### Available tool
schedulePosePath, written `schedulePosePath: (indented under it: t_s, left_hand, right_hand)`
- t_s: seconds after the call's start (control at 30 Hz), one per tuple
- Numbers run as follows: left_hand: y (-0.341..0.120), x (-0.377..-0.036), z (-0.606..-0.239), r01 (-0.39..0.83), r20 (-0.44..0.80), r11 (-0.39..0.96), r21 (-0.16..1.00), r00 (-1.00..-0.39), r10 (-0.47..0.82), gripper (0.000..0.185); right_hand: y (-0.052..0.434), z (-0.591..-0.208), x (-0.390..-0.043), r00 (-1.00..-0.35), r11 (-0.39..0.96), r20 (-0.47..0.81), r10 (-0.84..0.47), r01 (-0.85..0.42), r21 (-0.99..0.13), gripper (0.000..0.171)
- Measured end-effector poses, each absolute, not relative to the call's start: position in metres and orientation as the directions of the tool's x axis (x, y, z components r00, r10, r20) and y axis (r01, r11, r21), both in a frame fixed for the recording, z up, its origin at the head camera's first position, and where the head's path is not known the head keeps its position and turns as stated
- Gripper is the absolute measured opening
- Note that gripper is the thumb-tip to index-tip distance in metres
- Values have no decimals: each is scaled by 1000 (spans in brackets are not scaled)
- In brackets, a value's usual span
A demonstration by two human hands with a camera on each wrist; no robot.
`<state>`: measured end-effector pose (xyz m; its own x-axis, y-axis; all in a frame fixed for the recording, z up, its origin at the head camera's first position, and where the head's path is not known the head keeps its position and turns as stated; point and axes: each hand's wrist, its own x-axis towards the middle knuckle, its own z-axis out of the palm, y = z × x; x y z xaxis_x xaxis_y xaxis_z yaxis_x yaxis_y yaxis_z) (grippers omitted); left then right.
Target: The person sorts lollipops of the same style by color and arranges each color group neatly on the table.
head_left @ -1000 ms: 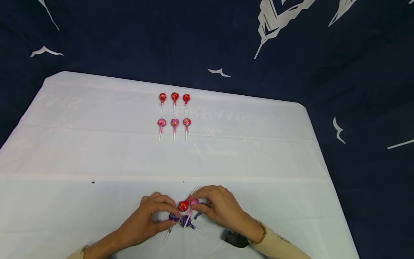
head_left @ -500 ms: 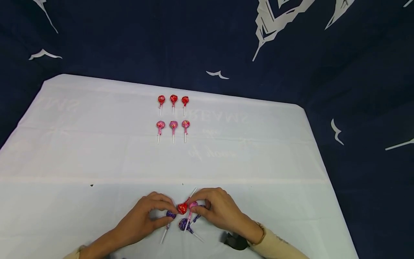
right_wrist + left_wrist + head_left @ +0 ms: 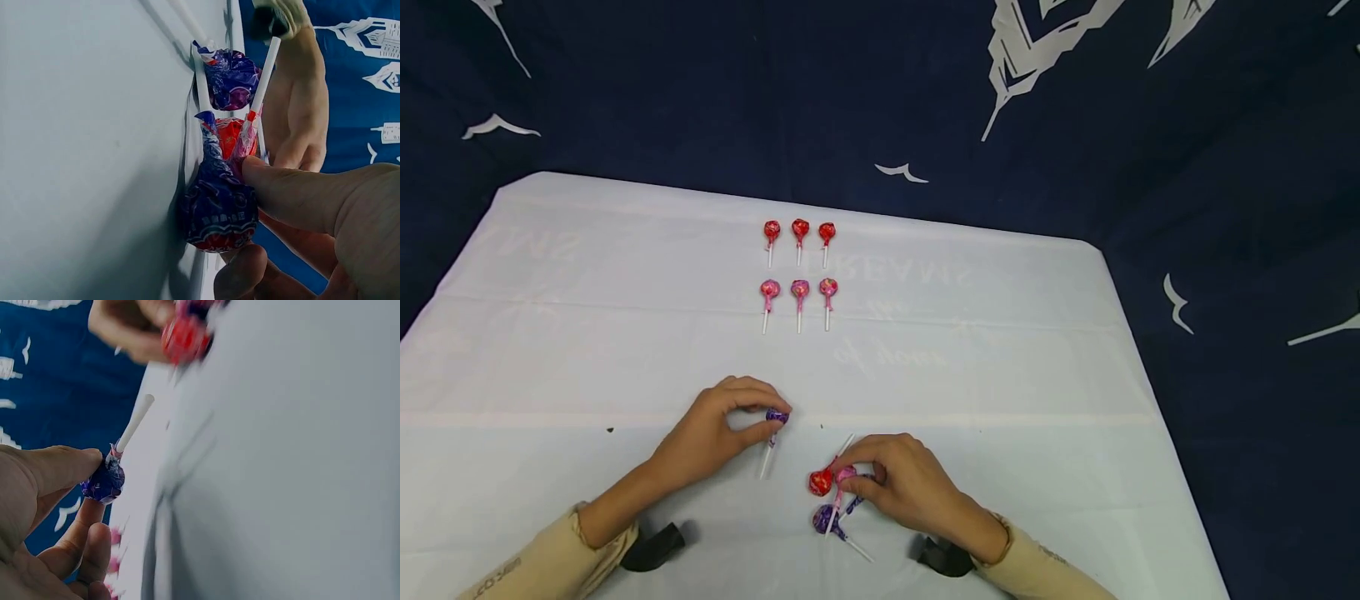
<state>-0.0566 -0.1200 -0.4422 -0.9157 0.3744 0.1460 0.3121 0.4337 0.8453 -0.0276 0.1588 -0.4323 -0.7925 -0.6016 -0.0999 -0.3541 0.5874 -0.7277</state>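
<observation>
My left hand (image 3: 711, 435) pinches a purple-wrapped lollipop (image 3: 777, 415) by its round head between thumb and fingertips, the white stick pointing toward me. The left wrist view shows the same purple lollipop (image 3: 105, 481) with a thumb at its wrapper. Lower and to the right, my right hand (image 3: 913, 487) pinches a pink lollipop (image 3: 844, 477) at a small pile. That pile also has a red lollipop (image 3: 821, 482), a purple lollipop (image 3: 824, 520) and another purple one (image 3: 855, 505), partly hidden by the right fingers. Close up, a purple lollipop (image 3: 220, 215) sits against the right thumb and fingers.
Three red lollipops (image 3: 801, 228) lie in a row near the far edge of the white-covered table (image 3: 1000, 358). Below them are three pink lollipops (image 3: 800, 288), sticks toward me. A dark blue cloth (image 3: 700, 92) with white prints is beyond the table.
My left hand has drawn the purple lollipop out of the pile and carried it forward and left. My right hand keeps its place at the pile.
</observation>
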Motion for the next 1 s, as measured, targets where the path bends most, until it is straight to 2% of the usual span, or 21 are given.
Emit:
schedulePosePath:
  t_s: [0.1, 0.3, 0.47, 0.73, 1.0]
  left_hand:
    - [-126, -73, -440, 260, 101, 481, 837, -938, 332, 27]
    - [-137, -103, -445, 255, 120, 510, 821, -952, 283, 21]
    - [-143, -121, -451, 197, 73, 533, 823, -967, 245, 19]
    - [-146, -129, -454, 128, 9, 517, 846, -974, 226, 21]
    - [-147, -129, -457, 178, 58, 486, 856, -966, 251, 22]
  right_hand:
    - [159, -433, -27, -793, 588, -104, -600, -349, -730, 15]
    - [160, -433, -27, -791, 585, -92, -604, -363, -725, 16]
    - [160, -433, -26, -793, 582, -90, -603, -360, -729, 16]
    - [159, -432, -26, -801, 606, -110, -588, -346, -716, 18]
    - [158, -431, -27, -808, 632, -140, -572, -325, -704, 18]
